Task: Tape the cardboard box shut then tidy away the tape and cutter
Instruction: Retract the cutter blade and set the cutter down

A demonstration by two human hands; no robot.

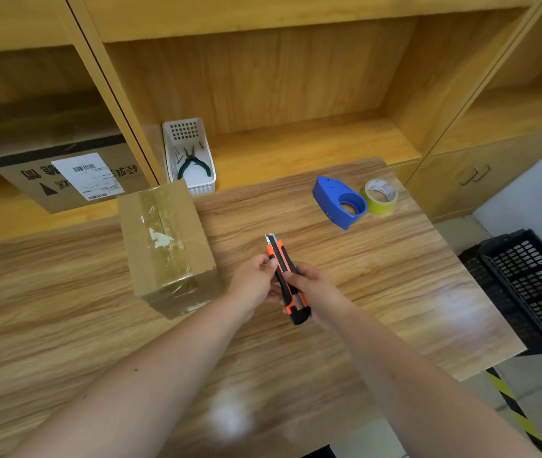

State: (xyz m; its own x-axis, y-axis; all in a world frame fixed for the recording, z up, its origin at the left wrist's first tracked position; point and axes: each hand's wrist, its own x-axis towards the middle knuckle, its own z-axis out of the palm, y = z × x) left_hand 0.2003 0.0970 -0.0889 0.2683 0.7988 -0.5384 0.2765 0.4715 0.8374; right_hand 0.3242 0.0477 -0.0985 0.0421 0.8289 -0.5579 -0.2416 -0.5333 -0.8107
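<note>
Now both hands, left grip (256,279) and right grip (312,285), closed on cutter (284,276) at frame centre, above table (378,276). Rigid, light; blade end sharp, hold by body. Box (167,246) taped, centre left.

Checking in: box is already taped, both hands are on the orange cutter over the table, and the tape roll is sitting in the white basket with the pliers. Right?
Not quite. The head view shows the tape roll on the table, beside the blue dispenser, not in the white basket. The rest holds: the box is taped, both the left hand and right hand hold the orange cutter, and the pliers lie in the basket.
</note>
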